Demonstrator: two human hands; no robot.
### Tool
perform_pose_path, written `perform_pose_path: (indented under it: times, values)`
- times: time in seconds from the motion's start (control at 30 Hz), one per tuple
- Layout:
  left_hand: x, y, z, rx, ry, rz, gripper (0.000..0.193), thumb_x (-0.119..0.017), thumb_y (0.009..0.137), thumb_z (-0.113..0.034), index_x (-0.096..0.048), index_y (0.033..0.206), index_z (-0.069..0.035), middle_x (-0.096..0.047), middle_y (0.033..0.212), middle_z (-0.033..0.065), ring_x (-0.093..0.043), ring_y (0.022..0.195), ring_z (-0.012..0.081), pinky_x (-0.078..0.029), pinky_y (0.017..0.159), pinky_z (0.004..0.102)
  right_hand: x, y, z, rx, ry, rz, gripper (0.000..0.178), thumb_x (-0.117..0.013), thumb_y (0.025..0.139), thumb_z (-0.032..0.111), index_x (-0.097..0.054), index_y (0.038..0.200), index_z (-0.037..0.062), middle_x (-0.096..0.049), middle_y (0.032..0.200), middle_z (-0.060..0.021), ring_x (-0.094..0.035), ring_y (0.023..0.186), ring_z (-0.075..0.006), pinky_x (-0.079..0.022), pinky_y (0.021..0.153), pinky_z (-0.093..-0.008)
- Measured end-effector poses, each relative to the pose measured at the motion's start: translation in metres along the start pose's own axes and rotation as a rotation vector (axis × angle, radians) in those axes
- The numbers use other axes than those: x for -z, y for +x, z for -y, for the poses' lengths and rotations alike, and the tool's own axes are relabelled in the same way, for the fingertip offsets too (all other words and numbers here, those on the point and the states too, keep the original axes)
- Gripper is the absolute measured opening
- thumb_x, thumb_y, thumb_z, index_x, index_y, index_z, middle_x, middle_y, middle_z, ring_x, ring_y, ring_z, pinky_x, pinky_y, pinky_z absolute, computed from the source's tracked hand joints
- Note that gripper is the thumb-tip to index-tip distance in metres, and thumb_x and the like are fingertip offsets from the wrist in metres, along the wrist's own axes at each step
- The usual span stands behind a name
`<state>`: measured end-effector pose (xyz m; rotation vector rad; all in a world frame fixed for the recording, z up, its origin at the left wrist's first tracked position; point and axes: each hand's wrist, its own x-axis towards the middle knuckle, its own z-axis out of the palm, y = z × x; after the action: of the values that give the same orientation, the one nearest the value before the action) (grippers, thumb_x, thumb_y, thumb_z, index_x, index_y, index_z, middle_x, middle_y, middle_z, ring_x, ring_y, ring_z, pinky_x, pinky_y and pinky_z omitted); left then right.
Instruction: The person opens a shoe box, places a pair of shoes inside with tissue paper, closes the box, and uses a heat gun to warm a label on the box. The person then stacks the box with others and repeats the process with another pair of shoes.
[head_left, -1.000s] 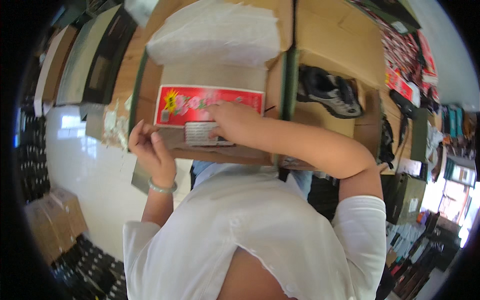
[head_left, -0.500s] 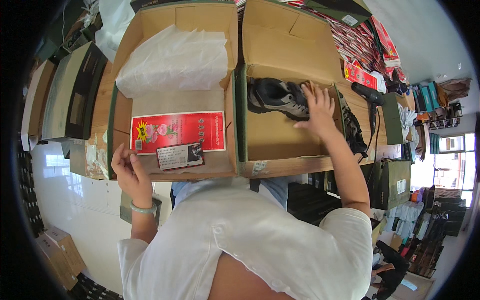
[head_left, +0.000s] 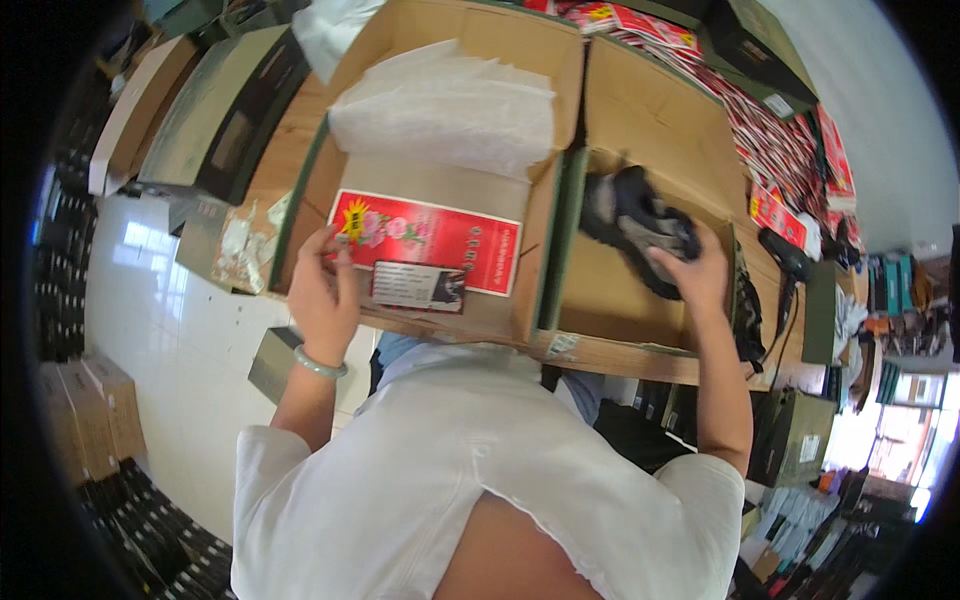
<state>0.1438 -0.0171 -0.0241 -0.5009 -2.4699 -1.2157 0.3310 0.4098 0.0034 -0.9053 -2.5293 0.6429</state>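
Note:
A black and grey shoe, smeared by motion, slants inside the open right-hand cardboard box. My right hand is closed round its near right end, thumb on the side toward me. Over the front left corner of the left-hand box is my left hand, its fingers apart and holding nothing. Its fingertips are by the left edge of a flat red packet with pink flowers. A small printed card overlaps the packet's lower edge. White tissue paper covers part of that box's raised lid.
A black hair dryer and its cord lie right of the boxes, beside another dark shoe. Many red packets are heaped at the back right. Closed shoe boxes stand at the left.
The shoe has swung from lying nearly crosswise to a slant, with my right hand now gripping its end. My left hand has moved inward over the box corner. The whole view has shifted and tilted.

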Motion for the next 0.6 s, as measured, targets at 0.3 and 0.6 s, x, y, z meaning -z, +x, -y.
perform_pose_path:
  times: [0.3, 0.6]
  values:
    - [-0.005, -0.010, 0.016, -0.141, -0.272, -0.097, 0.040, -0.059, 0.092, -0.004, -0.040, 0.128, 0.001, -0.056, 0.087, 0.0087, -0.053, 0.069, 0.0139, -0.045, 0.064, 0.0267, 0.077, -0.009, 0.182, 0.161, 0.591, 0.120, 0.064, -0.086, 0.068, 0.016, -0.057, 0.121, -0.0055, -0.067, 0.109, -0.0166, -0.067, 0.095, -0.0236, -0.053, 0.090, -0.0351]
    - [0.005, -0.013, 0.026, -0.103, -0.525, -0.270, 0.044, -0.044, 0.087, 0.009, -0.036, 0.129, -0.002, -0.042, 0.116, 0.0117, -0.046, 0.093, 0.0153, -0.040, 0.086, 0.0296, -0.079, 0.023, 0.275, 0.489, 0.135, 0.756, 0.070, -0.081, 0.060, 0.056, -0.070, 0.096, -0.0038, -0.069, 0.089, -0.0225, -0.067, 0.086, -0.0367, -0.052, 0.080, -0.0400]
